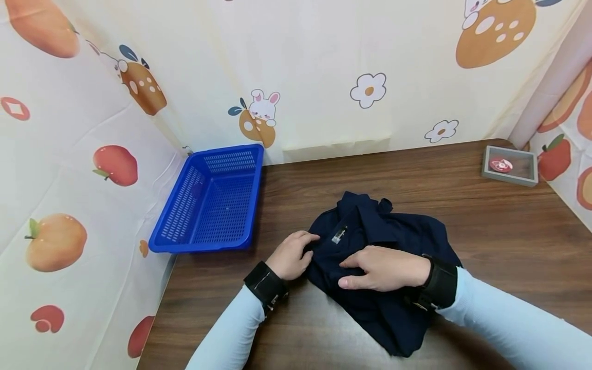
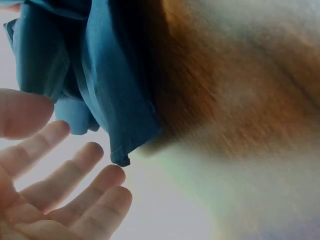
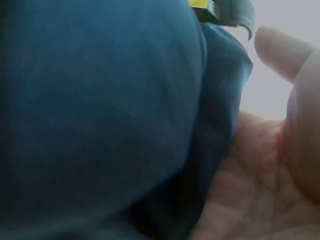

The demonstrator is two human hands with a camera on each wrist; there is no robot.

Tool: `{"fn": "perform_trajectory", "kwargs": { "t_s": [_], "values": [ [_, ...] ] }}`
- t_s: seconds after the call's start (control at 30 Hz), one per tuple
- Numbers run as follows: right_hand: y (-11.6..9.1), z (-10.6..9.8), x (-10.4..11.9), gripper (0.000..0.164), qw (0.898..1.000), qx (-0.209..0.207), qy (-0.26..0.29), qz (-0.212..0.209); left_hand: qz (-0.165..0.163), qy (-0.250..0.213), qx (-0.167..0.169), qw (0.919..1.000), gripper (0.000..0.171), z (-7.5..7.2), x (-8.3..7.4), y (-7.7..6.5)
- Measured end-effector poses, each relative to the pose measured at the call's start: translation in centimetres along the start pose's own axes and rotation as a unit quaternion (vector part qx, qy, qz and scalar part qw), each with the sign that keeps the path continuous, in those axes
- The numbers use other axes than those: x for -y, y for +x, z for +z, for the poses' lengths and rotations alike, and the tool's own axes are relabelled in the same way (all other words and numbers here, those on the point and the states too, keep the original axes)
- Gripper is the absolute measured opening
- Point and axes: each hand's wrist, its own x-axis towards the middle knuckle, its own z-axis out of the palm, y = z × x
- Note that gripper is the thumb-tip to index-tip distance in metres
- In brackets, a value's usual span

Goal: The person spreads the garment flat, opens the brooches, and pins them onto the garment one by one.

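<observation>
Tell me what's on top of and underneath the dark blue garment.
Over the dark blue garment is the right hand; the left hand is at its left edge. Brown wooden tabletop shows around it. Whatever lies beneath its folds is covered and cannot be seen.

Garment (image 1: 398,234) on table (image 1: 296,195) | basket (image 1: 224,210) behind garment, left | tray (image 1: 509,178) behind garment, right | small item (image 1: 501,165) in tray

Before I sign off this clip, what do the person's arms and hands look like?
Both arms wear long pale-blue sleeves: the left sleeve and right sleeve. Wide black wristbands circle the left wrist and right wrist. The left hand and right hand are ungloved. No cables are visible.
</observation>
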Motion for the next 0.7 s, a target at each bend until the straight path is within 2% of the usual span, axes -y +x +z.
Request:
{"fn": "perform_trajectory", "kwargs": {
  "t_s": [0.13,0.27,0.37,0.47,0.6,0.7],
  "values": [
    [-1.0,-1.3,-0.3,0.058,0.998,-0.029,0.020,-0.048,-0.004,-0.014,-0.027,0.9995,0.034,-0.2,0.1,-0.5],
    [-2.7,-3.4,-1.3,0.041,0.992,-0.094,0.041,-0.067,-0.020,-0.042,-0.055,0.9974,0.031,-0.7,-0.1,-1.3],
    [-4.0,-4.9,-2.4,0.033,0.987,-0.151,0.045,-0.044,-0.032,-0.052,-0.075,0.9953,0.026,-1.0,-0.5,-2.0],
    [-4.9,-6.1,-3.8,0.032,0.982,-0.187,0.035,0.001,-0.040,-0.053,-0.089,0.9938,0.018,-1.0,-1.0,-2.8],
    [-5.2,-6.9,-5.8,0.034,0.978,-0.201,0.020,0.060,-0.042,-0.056,-0.090,0.9935,0.021,-0.7,-1.7,-3.7],
    [-5.1,-7.3,-7.1,0.036,0.975,-0.203,0.018,0.084,-0.037,-0.059,-0.075,0.9947,0.028,-0.2,-2.3,-4.3]
  ]
}}
